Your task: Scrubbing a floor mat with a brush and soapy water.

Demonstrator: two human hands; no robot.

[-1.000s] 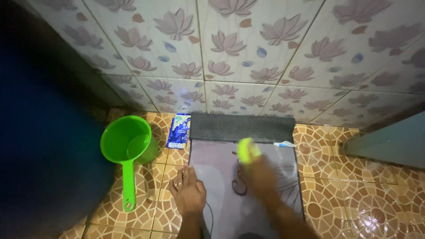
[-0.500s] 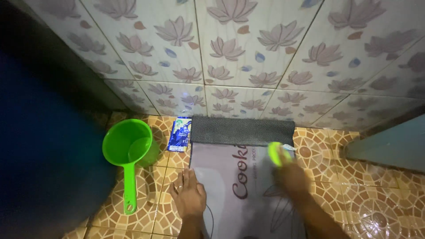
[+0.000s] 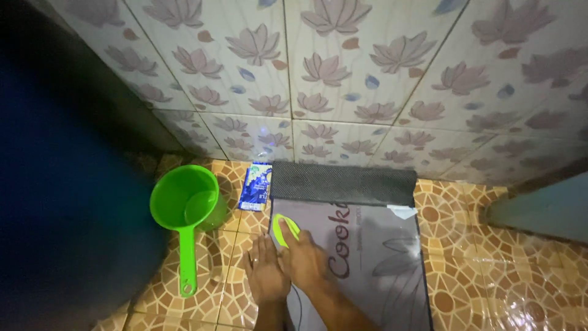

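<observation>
Head view, looking down at a tiled floor corner. Right hand point(image 3: 304, 260) closed around a lime-green scrub brush point(image 3: 285, 229), fingers clamped over its back, the brush pressed on the near-left part of a grey printed mat point(image 3: 373, 245); the brush lies close to the mat's left edge, just beyond the knuckles. Left hand point(image 3: 266, 276) flat on the mat's left border, palm down, fingers extended and held close together, a ring visible on one finger; the two hands lie side by side and touch or nearly touch. The mat lies spread on the floor, its far end folded back to show a dark textured underside point(image 3: 343, 182) against the wall foot. Green plastic water dipper point(image 3: 185, 205) stands on the floor to the left of the mat, long handle pointing toward the viewer, apart from both hands; blue-and-white sachet point(image 3: 255, 186) lies between the dipper and the folded mat edge. Wall tiles point(image 3: 343, 73) bear a lotus pattern; floor tiles point(image 3: 478, 270) are orange-brown mosaic and look wet; a dark blue mass point(image 3: 67, 202) fills the left side, its nature unclear.
</observation>
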